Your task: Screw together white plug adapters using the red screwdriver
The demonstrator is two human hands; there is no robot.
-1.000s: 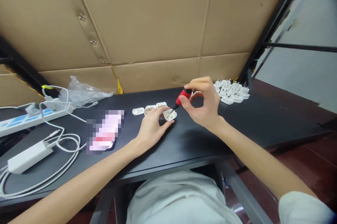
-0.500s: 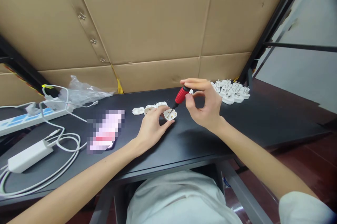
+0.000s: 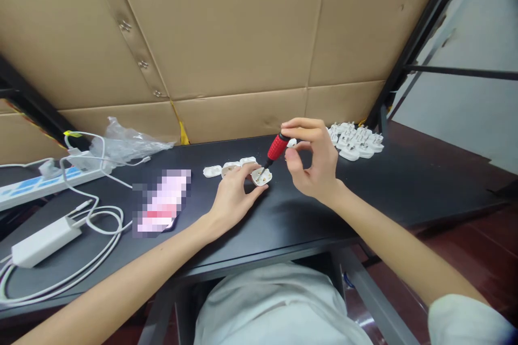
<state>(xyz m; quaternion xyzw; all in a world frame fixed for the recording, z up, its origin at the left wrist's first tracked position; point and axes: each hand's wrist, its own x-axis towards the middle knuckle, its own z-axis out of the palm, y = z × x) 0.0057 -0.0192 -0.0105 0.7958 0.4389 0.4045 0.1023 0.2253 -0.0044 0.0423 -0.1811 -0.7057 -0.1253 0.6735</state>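
Observation:
My left hand (image 3: 234, 194) pinches a white plug housing (image 3: 265, 180) between thumb and fingers, its open side facing up with small brass-coloured parts inside. A red screwdriver (image 3: 278, 147) with a black cap stands tilted, its thin shaft reaching down into the housing. My right hand (image 3: 315, 156) has its index and middle fingers on the capped end of the screwdriver, while the thumb curls in close to the red handle. Behind my left hand lie other white plug parts (image 3: 212, 171), partly covered by the fingers.
White plugs (image 3: 356, 140) with pins up sit in a group at the back right. A blurred pink phone-like object (image 3: 165, 199), a white power adapter (image 3: 46, 241) with coiled cable, a power strip (image 3: 56, 180) and a clear plastic bag (image 3: 129, 137) lie left. Cardboard (image 3: 243, 26) walls the back.
My right hand has shifted slightly, with the thumb a little farther from the screwdriver handle. The screwdriver leans marginally differently. My left hand and the plug housing stay in place.

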